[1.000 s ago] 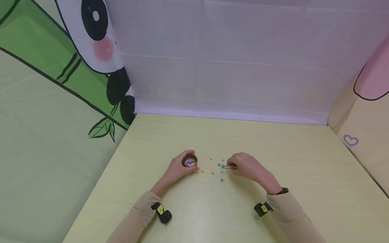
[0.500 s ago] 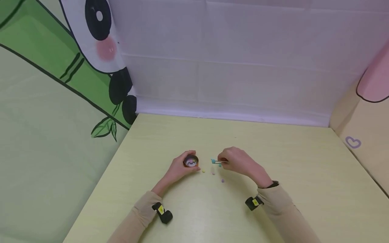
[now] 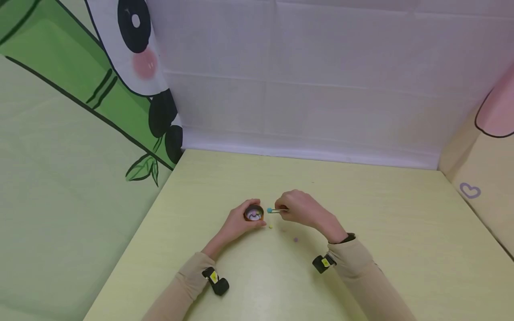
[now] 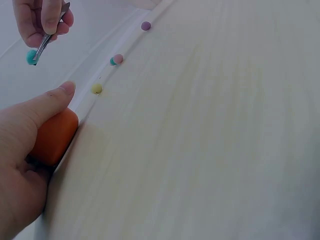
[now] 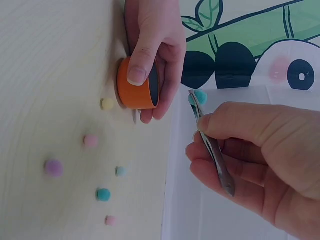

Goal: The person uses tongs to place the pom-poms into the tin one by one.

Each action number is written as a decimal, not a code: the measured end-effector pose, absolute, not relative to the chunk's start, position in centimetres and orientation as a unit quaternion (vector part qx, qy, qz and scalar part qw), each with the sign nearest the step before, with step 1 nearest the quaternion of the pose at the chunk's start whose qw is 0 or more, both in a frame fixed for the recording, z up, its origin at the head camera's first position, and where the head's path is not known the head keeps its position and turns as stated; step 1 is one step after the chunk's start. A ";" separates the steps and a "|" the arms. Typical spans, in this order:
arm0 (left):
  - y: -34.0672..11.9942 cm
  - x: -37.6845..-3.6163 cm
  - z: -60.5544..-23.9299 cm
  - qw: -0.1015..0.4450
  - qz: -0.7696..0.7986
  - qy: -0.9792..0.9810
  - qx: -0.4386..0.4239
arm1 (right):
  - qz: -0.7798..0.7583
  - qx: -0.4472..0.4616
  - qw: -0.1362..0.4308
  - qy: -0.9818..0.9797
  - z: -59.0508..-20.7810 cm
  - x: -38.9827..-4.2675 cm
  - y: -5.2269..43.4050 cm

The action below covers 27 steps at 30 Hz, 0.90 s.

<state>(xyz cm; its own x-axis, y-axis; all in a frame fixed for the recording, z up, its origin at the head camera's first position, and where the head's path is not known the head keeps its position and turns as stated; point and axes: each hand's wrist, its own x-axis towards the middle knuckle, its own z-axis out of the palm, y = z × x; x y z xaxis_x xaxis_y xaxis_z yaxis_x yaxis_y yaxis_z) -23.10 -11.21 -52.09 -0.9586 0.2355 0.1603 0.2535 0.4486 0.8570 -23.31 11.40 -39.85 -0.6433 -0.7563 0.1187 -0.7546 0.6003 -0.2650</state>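
Observation:
My left hand [image 3: 237,221] grips a small round orange container [image 5: 131,92] on the table, thumb on one side and fingers on the other. Its mouth shows in the head view, with small coloured bits inside, too small to tell apart. Metal tweezers [image 5: 214,152] are pinched in my right hand [image 3: 304,210]. Between their tips is a teal pom-pom [image 5: 201,97], raised above the table and just right of the container, apart from it. On the table near the container lie a yellow pom-pom [image 5: 107,104], a pink one [image 5: 90,140] and a purple one [image 5: 53,168].
Further pom-poms lie on the tabletop [image 3: 385,223]: a light blue one [image 5: 120,171], a teal one [image 5: 103,194] and another pink one [image 5: 111,220]. A pale cloth backdrop [image 3: 313,89] rises at the table's far edge, and printed cloth hangs at both sides.
My right hand has moved left with the tweezers, carrying the teal pom-pom from among the loose ones up close to the container. The left hand keeps its hold in place.

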 end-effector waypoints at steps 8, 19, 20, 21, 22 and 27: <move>-11.2 -23.0 -51.9 -0.005 -0.513 -0.847 -0.139 | -0.142 -0.436 0.005 0.889 -39.5 -23.4 10.0; -11.0 -23.0 -51.8 -0.015 -0.517 -0.845 -0.135 | -0.143 -0.440 0.016 0.886 -39.9 -23.9 9.0; -11.0 -23.0 -51.8 -0.016 -0.517 -0.845 -0.135 | -0.143 -0.440 0.017 0.886 -39.9 -23.9 8.9; -11.0 -23.0 -51.8 -0.017 -0.517 -0.845 -0.134 | -0.143 -0.440 0.019 0.886 -40.0 -23.9 8.8; -11.0 -22.9 -51.8 -0.017 -0.516 -0.846 -0.134 | -0.143 -0.440 0.021 0.886 -40.0 -23.9 8.8; -10.9 -22.8 -51.6 -0.006 -0.516 -0.846 -0.134 | -0.146 -0.441 0.026 0.885 -40.0 -24.0 8.6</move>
<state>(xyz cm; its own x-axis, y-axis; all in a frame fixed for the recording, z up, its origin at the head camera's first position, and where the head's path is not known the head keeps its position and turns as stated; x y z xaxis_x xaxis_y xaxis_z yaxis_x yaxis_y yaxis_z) -22.83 -10.90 -51.61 -0.9642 0.2319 0.1284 0.2204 0.4325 0.8743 -24.03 8.57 -40.01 -0.6092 -0.7886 0.0837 -0.7736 0.5677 -0.2814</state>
